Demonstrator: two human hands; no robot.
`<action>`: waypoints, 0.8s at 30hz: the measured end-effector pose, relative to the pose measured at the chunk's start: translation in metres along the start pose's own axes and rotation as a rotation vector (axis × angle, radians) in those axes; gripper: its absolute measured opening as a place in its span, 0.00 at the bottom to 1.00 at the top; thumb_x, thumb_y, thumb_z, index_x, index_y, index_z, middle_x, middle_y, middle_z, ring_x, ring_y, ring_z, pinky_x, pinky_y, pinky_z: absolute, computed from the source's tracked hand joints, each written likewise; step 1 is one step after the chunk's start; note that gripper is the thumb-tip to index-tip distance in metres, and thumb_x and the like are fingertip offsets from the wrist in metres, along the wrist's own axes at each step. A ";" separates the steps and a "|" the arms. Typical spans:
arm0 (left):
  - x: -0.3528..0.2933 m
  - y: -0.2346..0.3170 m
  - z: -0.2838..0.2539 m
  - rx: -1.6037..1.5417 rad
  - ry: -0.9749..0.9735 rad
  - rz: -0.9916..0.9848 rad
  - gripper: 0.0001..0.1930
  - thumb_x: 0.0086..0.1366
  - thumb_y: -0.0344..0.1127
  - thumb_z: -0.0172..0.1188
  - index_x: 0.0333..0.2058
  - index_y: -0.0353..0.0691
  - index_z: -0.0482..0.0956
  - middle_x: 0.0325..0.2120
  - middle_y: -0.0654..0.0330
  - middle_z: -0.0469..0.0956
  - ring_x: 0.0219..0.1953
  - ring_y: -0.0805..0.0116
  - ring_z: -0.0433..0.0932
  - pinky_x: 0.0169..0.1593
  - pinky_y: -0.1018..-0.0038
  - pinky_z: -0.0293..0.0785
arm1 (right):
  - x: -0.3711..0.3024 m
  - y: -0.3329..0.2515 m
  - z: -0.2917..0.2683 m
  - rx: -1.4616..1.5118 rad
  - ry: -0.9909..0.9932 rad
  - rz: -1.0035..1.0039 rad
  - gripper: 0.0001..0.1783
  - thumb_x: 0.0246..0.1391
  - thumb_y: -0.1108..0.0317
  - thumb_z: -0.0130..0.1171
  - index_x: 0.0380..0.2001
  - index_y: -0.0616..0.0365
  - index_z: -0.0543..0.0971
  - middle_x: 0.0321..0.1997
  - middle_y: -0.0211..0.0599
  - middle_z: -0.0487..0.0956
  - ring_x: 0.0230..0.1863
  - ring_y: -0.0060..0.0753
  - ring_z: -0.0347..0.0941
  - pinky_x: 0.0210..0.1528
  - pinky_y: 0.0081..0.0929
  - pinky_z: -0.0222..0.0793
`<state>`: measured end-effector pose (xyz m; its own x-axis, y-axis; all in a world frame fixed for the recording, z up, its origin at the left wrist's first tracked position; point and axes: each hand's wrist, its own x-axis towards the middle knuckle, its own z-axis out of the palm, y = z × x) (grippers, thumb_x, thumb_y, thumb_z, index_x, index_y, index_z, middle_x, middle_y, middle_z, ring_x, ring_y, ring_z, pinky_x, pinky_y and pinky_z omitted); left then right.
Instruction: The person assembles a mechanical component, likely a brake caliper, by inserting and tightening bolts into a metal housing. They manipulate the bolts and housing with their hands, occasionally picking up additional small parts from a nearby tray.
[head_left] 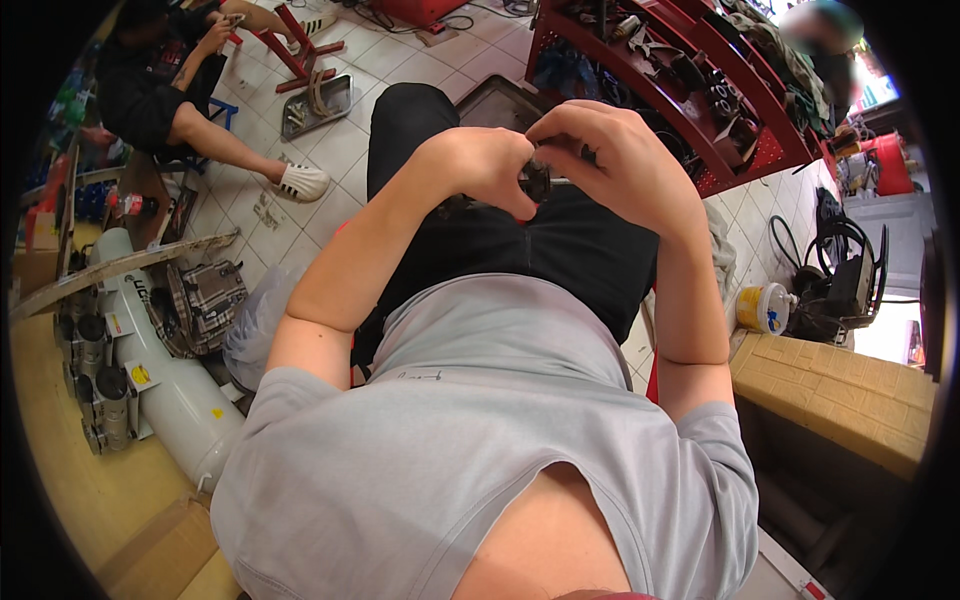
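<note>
Above my lap, both hands meet around a small dark part [537,180] that looks like metal; its kind cannot be made out. My left hand [488,168] is closed on it from the left, thumb pointing down along its near side. From the right, my right hand [618,165] curls over with fingers and thumb bent together at the top of the part. Some dark material shows between the right hand's fingers. The fingers hide most of the part. Beyond my knees lies a dark shallow tray [490,98] on the floor, partly covered by my hands.
A red tool cart [735,165] loaded with tools and parts stands ahead right. Another tray [345,98] with parts lies on the tiled floor. At left sit a person [165,90] with a phone, a white cylinder tank [165,370] and a plaid bag [205,300]. A cardboard box [835,395] is at right.
</note>
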<state>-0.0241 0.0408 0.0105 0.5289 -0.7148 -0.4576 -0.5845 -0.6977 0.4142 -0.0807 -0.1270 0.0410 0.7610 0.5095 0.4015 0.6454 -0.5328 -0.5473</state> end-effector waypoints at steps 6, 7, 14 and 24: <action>0.002 -0.001 0.004 -0.032 0.011 0.032 0.20 0.42 0.46 0.63 0.30 0.36 0.78 0.22 0.55 0.78 0.28 0.59 0.78 0.33 0.67 0.74 | 0.002 -0.007 0.001 -0.142 -0.018 0.094 0.11 0.46 0.64 0.64 0.28 0.61 0.76 0.22 0.38 0.76 0.24 0.37 0.74 0.28 0.29 0.67; 0.001 0.001 0.002 -0.038 0.013 0.030 0.20 0.42 0.46 0.63 0.29 0.35 0.78 0.23 0.55 0.79 0.29 0.59 0.79 0.34 0.66 0.75 | 0.002 -0.006 0.002 -0.178 -0.012 0.090 0.12 0.46 0.63 0.64 0.27 0.60 0.76 0.21 0.38 0.75 0.23 0.36 0.73 0.28 0.29 0.67; 0.001 0.002 0.003 -0.024 -0.011 0.002 0.19 0.42 0.46 0.63 0.29 0.36 0.78 0.24 0.56 0.79 0.28 0.59 0.78 0.34 0.67 0.75 | 0.001 -0.011 -0.002 -0.273 0.003 0.099 0.12 0.47 0.62 0.63 0.30 0.58 0.78 0.23 0.38 0.76 0.24 0.35 0.73 0.27 0.31 0.66; 0.001 0.004 0.002 0.016 -0.043 -0.015 0.20 0.42 0.46 0.63 0.29 0.34 0.79 0.24 0.54 0.79 0.29 0.59 0.79 0.34 0.67 0.76 | -0.002 -0.007 -0.006 -0.089 -0.080 0.138 0.09 0.46 0.68 0.62 0.31 0.60 0.78 0.24 0.37 0.78 0.26 0.37 0.75 0.29 0.28 0.68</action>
<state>-0.0271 0.0374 0.0104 0.5107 -0.7011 -0.4976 -0.5866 -0.7073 0.3945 -0.0865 -0.1283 0.0483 0.8376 0.4774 0.2655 0.5409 -0.6572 -0.5249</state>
